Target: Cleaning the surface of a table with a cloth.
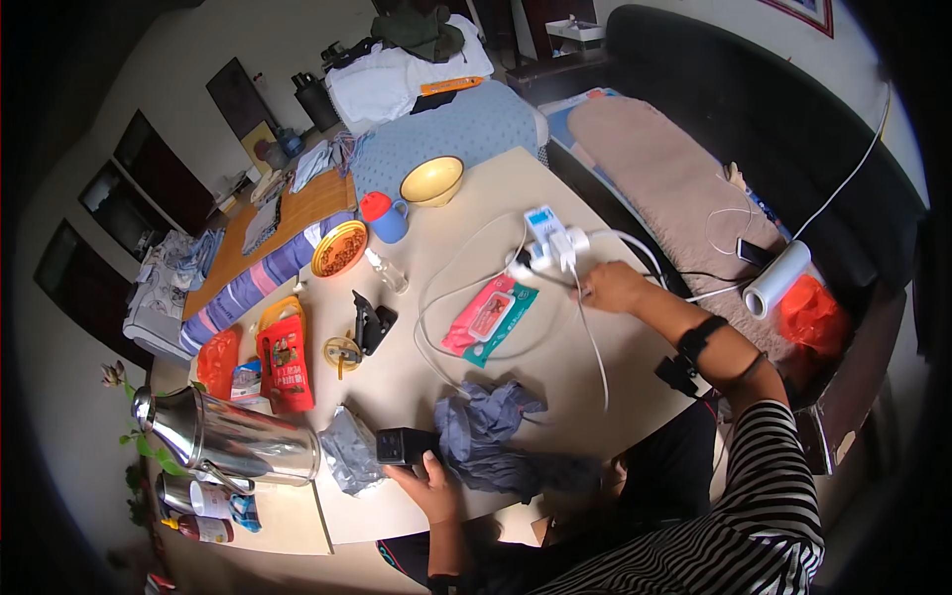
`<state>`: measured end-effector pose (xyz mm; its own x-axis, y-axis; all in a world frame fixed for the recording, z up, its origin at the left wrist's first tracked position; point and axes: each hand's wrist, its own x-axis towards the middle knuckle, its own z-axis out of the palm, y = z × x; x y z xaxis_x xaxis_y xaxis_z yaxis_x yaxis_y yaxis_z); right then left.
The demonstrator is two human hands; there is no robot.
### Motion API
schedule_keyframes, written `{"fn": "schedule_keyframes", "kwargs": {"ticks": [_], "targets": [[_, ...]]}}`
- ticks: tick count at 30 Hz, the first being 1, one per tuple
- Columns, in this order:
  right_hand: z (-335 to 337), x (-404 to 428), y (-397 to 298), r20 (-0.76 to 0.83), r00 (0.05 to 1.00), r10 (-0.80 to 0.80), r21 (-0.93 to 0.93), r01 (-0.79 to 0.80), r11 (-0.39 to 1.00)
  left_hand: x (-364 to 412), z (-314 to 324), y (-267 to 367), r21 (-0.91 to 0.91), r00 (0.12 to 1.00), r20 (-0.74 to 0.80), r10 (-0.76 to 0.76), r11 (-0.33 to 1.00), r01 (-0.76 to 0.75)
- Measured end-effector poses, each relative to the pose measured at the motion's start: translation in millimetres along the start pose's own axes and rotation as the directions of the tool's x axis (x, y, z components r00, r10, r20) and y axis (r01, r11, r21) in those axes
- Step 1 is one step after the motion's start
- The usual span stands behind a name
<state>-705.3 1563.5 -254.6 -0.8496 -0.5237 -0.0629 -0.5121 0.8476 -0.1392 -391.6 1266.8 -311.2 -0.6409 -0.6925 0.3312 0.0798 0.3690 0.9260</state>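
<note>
My left hand (430, 491) grips a small black box-shaped device (405, 446) near the table's front edge, thumb along its side. Left of the device lies a crumpled silver foil bag (348, 450); a bunched grey-blue cloth (483, 431) is on its right. Further back, my right hand (616, 288) has its fingers closed around a dark cable (552, 278), its fingertips partly hidden. The cable leads towards a white power strip (547, 253) with several plugs and a white charger (563, 251) in it. Beside the strip lies a pink and green pack of wet wipes (489, 320).
A steel vacuum jug (245, 439) lies at the left, near a red pouch (286, 364). Behind are a black phone stand (372, 323), spray bottle (387, 271), orange bowl (340, 249), blue cup (387, 222) and yellow bowl (433, 182). White cables (420, 327) loop across the table (513, 175).
</note>
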Motion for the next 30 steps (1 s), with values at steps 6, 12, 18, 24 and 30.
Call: {"fn": "schedule_keyframes", "kwargs": {"ticks": [6,12,18,24,30], "targets": [[-17,-49,1,-0.178,0.917,-0.357,0.022,0.366,0.93,-2,-4,-10,0.009,1.0,0.0,0.018,1.0,-0.018],[19,-18,37,-0.477,0.844,-0.246,-0.05,0.254,0.966,-1,-2,-15,0.021,1.0,-0.027,0.017,1.0,-0.016],[20,6,40,-0.131,0.984,-0.125,0.063,0.134,0.989,0,-4,-15,0.084,1.0,-0.014,0.028,0.996,-0.027],[25,-14,21,-0.303,0.936,-0.177,0.122,0.222,0.967,2,-4,-11,0.073,1.0,0.0,0.019,0.997,-0.019],[7,-24,6,-0.172,0.966,0.194,0.333,-0.128,0.934,2,-1,2,0.11,1.0,0.003,0.031,0.993,-0.031]]}}
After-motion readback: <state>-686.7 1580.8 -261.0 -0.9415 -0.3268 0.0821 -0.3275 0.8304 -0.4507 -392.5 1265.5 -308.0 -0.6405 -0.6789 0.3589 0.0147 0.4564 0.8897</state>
